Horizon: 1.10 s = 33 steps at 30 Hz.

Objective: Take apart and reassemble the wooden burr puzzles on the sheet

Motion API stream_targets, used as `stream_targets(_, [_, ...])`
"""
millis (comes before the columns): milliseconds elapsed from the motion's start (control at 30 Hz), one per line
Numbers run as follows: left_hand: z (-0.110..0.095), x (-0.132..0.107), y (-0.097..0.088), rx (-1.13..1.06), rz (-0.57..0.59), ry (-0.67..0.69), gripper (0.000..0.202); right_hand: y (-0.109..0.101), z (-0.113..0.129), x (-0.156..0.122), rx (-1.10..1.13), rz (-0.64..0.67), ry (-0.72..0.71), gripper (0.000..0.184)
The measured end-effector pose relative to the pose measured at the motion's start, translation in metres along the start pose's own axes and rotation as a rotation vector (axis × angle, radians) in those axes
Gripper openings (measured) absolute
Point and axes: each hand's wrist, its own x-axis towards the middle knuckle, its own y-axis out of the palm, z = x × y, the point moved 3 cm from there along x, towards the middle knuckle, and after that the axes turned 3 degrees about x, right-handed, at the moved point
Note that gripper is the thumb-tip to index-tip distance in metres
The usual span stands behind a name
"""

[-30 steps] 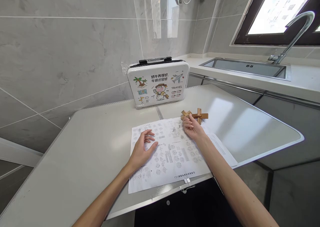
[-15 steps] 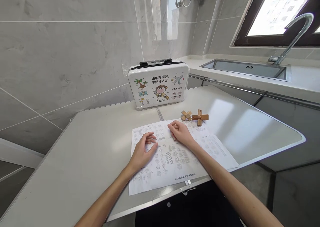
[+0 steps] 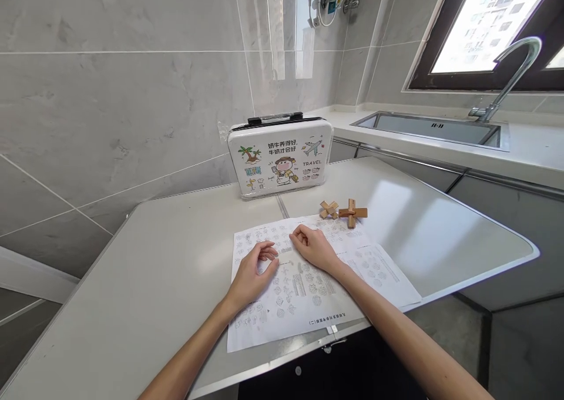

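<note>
The sheet (image 3: 304,303) lies on the surface (image 3: 176,253), under the left hand (image 3: 254,275), fingers parted from thumb, and the right hand (image 3: 315,248), fingers curled together. A light touch should keep it smooth. Farther off sit a small cross (image 3: 328,209), a large cross (image 3: 351,212) and the case (image 3: 282,159).

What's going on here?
A person has both bare hands over printed paper covered in small diagrams, on a light-topped table. The left hand is loosely open with nothing visible in it; the right hand is curled with its palm hidden, so I can't tell if it holds anything. Two cross-shaped wooden pieces, a smaller one and a larger one, sit near the paper's far edge, clear of both hands. A white case stands behind.
</note>
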Motion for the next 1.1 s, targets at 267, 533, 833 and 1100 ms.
stream_targets(267, [0.0004, -0.0015, -0.0025, 0.015, 0.008, -0.01, 0.036, 0.0007, 0.0038, 0.0009, -0.001, 0.007, 0.008, 0.025])
stream_targets(533, [-0.0012, -0.0016, -0.0038, 0.029, 0.005, -0.006, 0.036, 0.0017, 0.0034, 0.0005, 0.024, 0.006, 0.013, 0.028])
stream_targets(833, [-0.0024, -0.0028, -0.0031, 0.026, 0.034, -0.037, 0.037, -0.0001, 0.0, 0.0016, 0.052, 0.029, 0.039, 0.027])
stream_targets(1100, [-0.0071, -0.0036, -0.0032, 0.035, 0.041, -0.049, 0.036, -0.0055, -0.0037, 0.0012, 0.116, 0.086, 0.06, 0.028])
